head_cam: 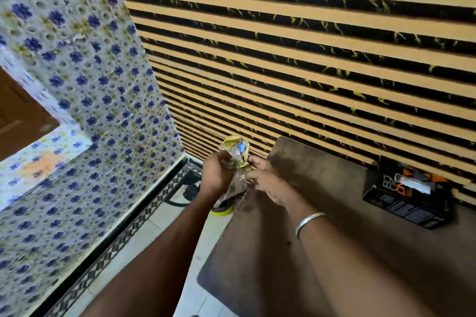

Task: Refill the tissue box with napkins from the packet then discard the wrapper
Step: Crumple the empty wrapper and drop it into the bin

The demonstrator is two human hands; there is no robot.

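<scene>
A crumpled clear and yellow plastic wrapper (235, 154) is held up between both hands, over the left edge of the brown table (322, 226). My left hand (216, 175) grips its left side with curled fingers. My right hand (268, 180) pinches its lower right part. The black tissue box (409, 193) with orange marks lies at the table's far right by the wall, and white napkins show in its top slot.
A striped orange and black wall stands behind the table. A floral blue-patterned wall rises at the left. On the tiled floor below the hands sits a yellow-rimmed object (221, 210), partly hidden by my arm. A dark cable lies on the floor near it.
</scene>
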